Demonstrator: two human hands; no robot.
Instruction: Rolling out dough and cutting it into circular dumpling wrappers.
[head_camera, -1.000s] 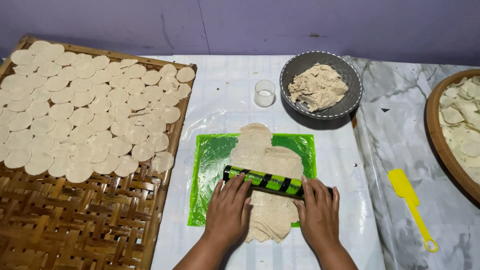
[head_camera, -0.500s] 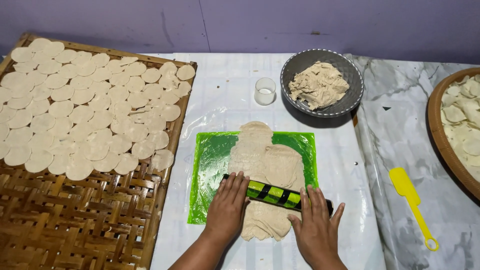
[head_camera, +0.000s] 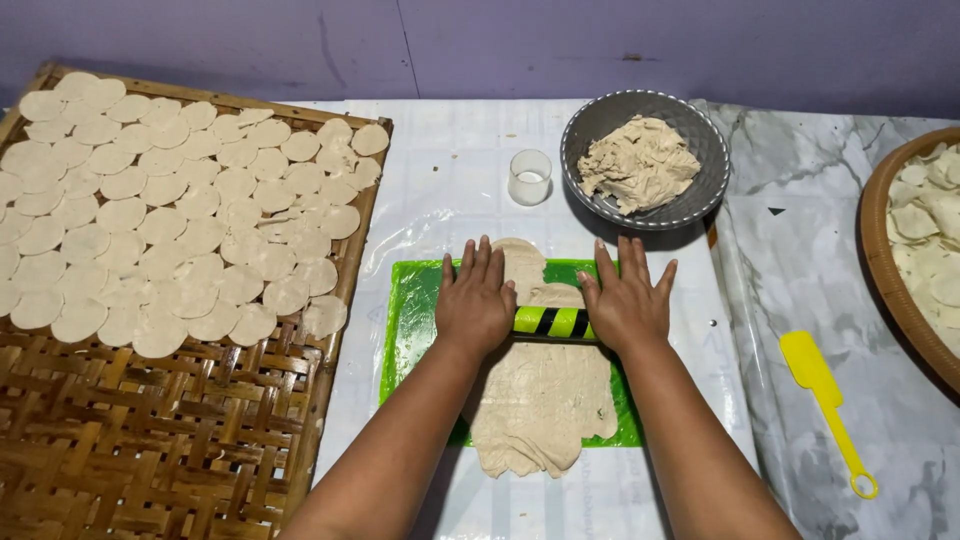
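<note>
Evidently both hands, left (head_camera: 476, 305) and right (head_camera: 627, 305), pressed flat, fingers spread, on the striped roller (head_camera: 552, 321) over soft, pliable dough (head_camera: 540, 400).

Two bare forearms came up from the bottom edge, no sleeves in view as far as the frame showed. Left hand (head_camera: 477, 303) and right hand (head_camera: 626, 303) were both bare: no gloves, rings, watch or bracelets visible on fingers or wrists. Nails looked short and unpainted; nothing else of the body was in view.
</note>
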